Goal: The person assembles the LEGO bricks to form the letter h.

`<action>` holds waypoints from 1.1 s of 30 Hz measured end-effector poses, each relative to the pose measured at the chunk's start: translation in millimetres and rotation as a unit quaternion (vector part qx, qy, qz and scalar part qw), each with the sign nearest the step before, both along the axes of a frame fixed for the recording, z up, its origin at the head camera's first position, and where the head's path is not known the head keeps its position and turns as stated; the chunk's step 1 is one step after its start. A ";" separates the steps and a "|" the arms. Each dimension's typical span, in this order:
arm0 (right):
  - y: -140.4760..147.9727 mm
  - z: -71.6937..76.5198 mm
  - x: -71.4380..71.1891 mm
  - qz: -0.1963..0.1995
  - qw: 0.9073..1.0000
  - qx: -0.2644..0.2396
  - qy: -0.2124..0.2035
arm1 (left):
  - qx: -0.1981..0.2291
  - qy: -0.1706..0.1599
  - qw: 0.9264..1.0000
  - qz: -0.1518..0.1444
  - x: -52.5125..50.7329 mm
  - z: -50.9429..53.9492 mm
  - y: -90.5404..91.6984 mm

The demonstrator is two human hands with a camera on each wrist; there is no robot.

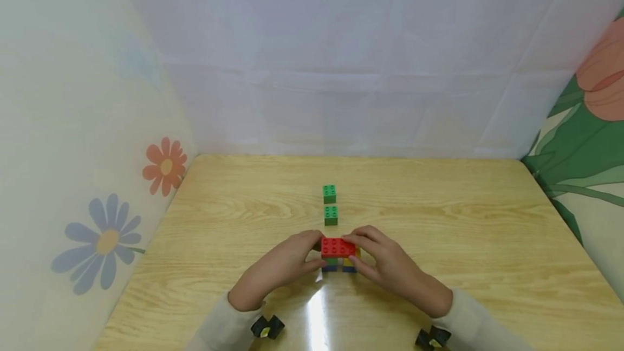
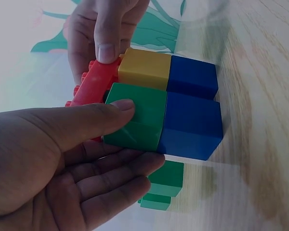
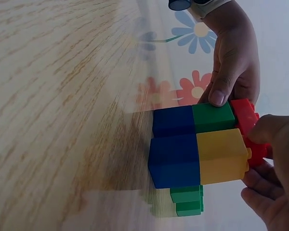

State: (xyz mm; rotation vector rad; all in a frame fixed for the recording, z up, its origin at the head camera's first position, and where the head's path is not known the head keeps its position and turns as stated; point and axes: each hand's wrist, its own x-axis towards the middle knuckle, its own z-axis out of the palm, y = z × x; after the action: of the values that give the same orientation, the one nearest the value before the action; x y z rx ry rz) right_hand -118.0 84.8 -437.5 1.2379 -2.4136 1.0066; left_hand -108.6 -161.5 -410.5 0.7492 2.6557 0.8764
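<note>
Two short stacks stand side by side: a green brick on a blue brick, and a yellow brick on another blue brick. Across their tops lies a long red brick. Yellow studs show at the red brick's edge in the right wrist view. My left hand pinches the green brick, thumb on its near face. With thumb and fingers, my right hand grips the red brick's right end, above the yellow brick.
Two separate green bricks, one farther and one nearer, sit in line behind the stacks on the wooden table. A pale curtain borders the back; flower-patterned walls flank both sides.
</note>
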 end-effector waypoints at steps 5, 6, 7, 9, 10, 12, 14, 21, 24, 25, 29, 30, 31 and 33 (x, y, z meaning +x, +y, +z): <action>-0.2 0.5 -0.1 -0.001 1.000 0.004 0.012 | -0.002 -0.001 1.000 0.000 -1.4 -1.3 0.1; -0.3 0.9 -0.3 0.000 1.000 0.004 0.015 | -0.001 -0.001 1.000 0.000 -1.6 -1.4 0.1; -0.3 1.4 -0.5 0.001 1.000 0.005 0.017 | -0.001 0.001 1.000 0.000 -1.7 -1.2 0.2; -0.7 2.4 -1.1 0.003 1.000 0.008 0.021 | -0.001 0.001 1.000 0.000 -1.9 -1.5 0.2; -0.8 2.8 -1.4 0.003 1.000 0.011 0.021 | 0.000 0.000 1.000 0.001 -2.0 -1.4 0.2; -0.9 3.3 -2.2 0.005 1.000 0.013 0.023 | -0.001 0.000 1.000 0.001 -2.2 -1.0 0.3; -0.9 3.8 -2.6 0.004 1.000 0.016 0.018 | -0.003 0.000 1.000 0.002 -2.5 -1.1 0.4; -1.7 6.3 -4.1 0.013 1.000 0.014 0.024 | -0.003 0.002 1.000 0.005 -2.3 -0.7 0.3; -2.0 7.1 -4.4 0.015 0.999 0.013 0.026 | -0.005 0.005 1.000 0.005 -2.7 -1.2 0.0; -2.0 7.2 -4.5 0.014 0.999 0.013 0.026 | -0.005 0.007 1.000 0.005 -3.0 -1.5 -0.1; -2.4 6.2 -4.7 0.015 1.000 0.013 0.020 | -0.003 0.005 1.000 0.005 -3.5 -2.9 -0.8; -2.3 5.8 -4.5 0.015 1.000 0.014 0.021 | -0.003 0.002 1.000 0.004 -3.5 -3.3 -1.0; -2.1 5.6 -4.2 0.015 1.000 0.015 0.021 | -0.002 0.000 1.000 0.003 -3.5 -3.7 -1.0; -1.9 5.5 -3.7 0.015 0.999 0.016 0.023 | 0.000 -0.004 1.000 0.000 -3.3 -3.7 -1.1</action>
State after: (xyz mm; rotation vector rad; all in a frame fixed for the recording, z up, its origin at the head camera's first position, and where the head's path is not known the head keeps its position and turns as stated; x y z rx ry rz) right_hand -121.7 82.9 -432.0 1.2985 -2.3916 0.9409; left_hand -111.8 -162.6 -414.2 0.7437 2.6494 0.8775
